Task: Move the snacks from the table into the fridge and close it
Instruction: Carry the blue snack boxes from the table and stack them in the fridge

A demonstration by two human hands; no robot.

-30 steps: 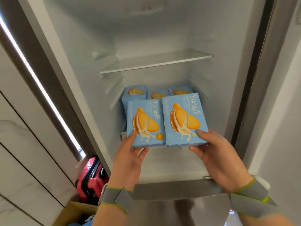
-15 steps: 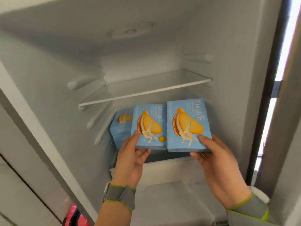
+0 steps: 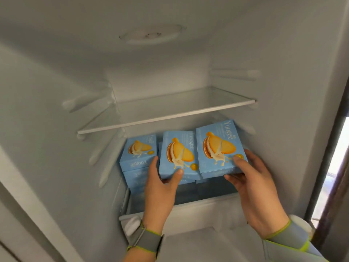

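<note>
Left grip (image 3: 160,188) pinches middle box (image 3: 179,152), right grip (image 3: 253,186) pinches right-hand box (image 3: 219,146); long axes point into fridge (image 3: 56,72).

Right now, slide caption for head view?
Left hand grips one blue cardboard biscuit box, right hand a second box, inside the white fridge.

Pale-blue snack boxes (image 3: 219,148) printed with orange, cream-filled biscuits, above the fingers (image 3: 239,161); white fridge interior (image 3: 56,87); grey wristbands (image 3: 149,241) edged lime green.
</note>
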